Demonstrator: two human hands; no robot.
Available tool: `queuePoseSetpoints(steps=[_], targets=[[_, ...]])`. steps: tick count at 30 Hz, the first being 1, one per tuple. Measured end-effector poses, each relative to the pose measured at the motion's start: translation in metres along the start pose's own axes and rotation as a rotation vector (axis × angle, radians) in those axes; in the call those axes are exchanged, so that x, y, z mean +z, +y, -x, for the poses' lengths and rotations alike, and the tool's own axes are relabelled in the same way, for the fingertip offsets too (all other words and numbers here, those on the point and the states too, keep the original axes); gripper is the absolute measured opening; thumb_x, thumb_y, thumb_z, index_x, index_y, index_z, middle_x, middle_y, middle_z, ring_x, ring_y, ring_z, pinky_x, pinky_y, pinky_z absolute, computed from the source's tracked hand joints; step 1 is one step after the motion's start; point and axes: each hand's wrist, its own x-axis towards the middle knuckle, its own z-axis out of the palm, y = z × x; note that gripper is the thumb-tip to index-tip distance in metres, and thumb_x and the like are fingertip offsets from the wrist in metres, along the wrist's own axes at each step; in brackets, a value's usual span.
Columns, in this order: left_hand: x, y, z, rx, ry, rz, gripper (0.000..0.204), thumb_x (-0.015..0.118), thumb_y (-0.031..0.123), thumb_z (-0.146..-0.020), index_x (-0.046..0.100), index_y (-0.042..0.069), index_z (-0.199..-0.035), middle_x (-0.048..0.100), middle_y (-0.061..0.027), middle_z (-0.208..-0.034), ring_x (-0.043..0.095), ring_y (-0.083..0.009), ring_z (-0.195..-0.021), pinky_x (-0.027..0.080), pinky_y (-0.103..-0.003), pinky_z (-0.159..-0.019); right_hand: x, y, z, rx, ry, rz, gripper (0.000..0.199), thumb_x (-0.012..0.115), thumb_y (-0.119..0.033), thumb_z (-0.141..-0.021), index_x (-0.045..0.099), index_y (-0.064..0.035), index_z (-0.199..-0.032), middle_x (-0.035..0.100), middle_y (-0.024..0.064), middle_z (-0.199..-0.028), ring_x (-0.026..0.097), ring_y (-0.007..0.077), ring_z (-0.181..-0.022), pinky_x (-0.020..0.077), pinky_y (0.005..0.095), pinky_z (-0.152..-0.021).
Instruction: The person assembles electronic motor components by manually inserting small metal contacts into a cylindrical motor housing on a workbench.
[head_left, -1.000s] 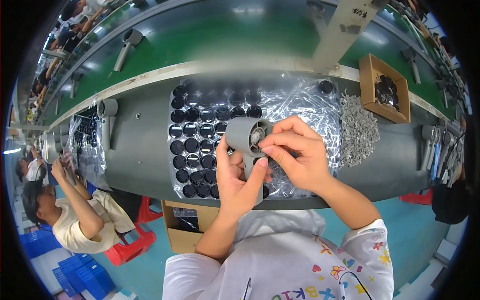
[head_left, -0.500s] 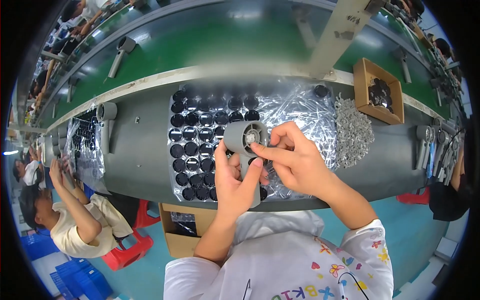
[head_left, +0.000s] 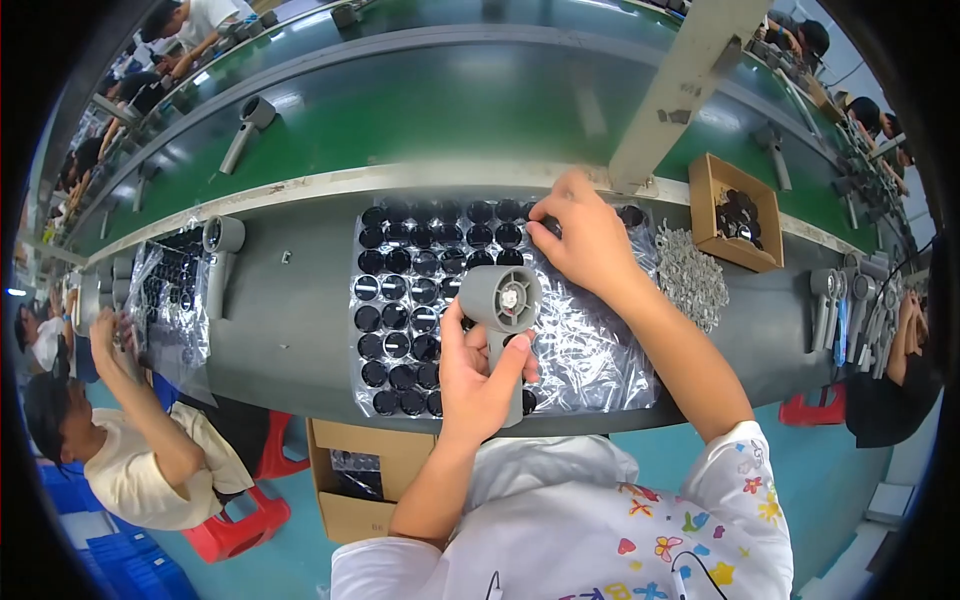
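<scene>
My left hand is wrapped round the handle of a grey plastic housing, a short round drum on a stem. The drum's open end faces up, showing spokes and a small white piece at its hub. Farther off, my right hand is at the back of a clear plastic sheet. Its thumb and forefinger pinch a dark piece that looks like a black round cap, partly hidden by the fingers. Rows of black round caps cover the left part of the sheet.
Small metallic-looking parts lie heaped right of the sheet. Beyond them stands a cardboard box of black pieces. More grey housings lie at far right. A post rises beside the green conveyor. A co-worker sits at left.
My right hand has left the drum's hub and moved away to the back of the sheet, where it pinches a dark piece. My left hand still holds the grey housing.
</scene>
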Motion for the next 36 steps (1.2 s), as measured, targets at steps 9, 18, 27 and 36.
queuePoseSetpoints(steps=[9,18,27,36], targets=[[0.001,0.0,0.0,0.011,-0.002,-0.008,0.066,0.06,-0.003,-0.098,0.021,0.0,-0.151,0.067,-0.0185,-0.11,0.066,-0.015,-0.076,0.058,-0.03,-0.065,-0.026,0.014,-0.014,0.041,0.287,-0.278,0.012,0.068,-0.014,-0.092,0.068,-0.0024,-0.095,0.06,0.0089,-0.104,0.062,0.0219,-0.082,0.051,0.0327,-0.07],[0.006,0.003,0.0,0.027,-0.013,-0.08,0.065,0.061,-0.005,-0.096,0.024,0.0,-0.15,0.067,-0.0217,-0.114,0.071,-0.0201,-0.08,0.06,-0.03,-0.064,-0.057,0.021,0.034,0.602,-0.091,-1.713,0.026,0.052,-0.027,-0.103,0.058,-0.0033,-0.111,0.07,0.0192,-0.104,0.069,0.0241,-0.081,0.056,0.0352,-0.064],[0.02,0.039,-0.012,-0.116,0.053,0.07,0.055,0.064,0.002,-0.093,0.038,-0.001,-0.141,0.061,-0.0199,-0.127,0.073,-0.0321,-0.099,0.063,-0.033,-0.062,-0.057,0.021,0.053,0.562,-0.047,-1.754,0.04,0.047,-0.026,-0.105,0.056,0.0018,-0.132,0.07,0.0178,-0.101,0.068,0.0217,-0.077,0.0577,0.0349,-0.071],[0.046,0.017,-0.025,-0.179,0.009,0.131,0.056,0.065,0.004,-0.094,0.038,-0.001,-0.143,0.061,-0.0182,-0.131,0.071,-0.0306,-0.108,0.064,-0.034,-0.071,-0.055,0.016,0.056,0.579,-0.108,-1.812,0.035,0.059,-0.019,-0.102,0.06,0.0016,-0.129,0.069,0.0152,-0.104,0.069,0.0198,-0.077,0.0573,0.0328,-0.071]])
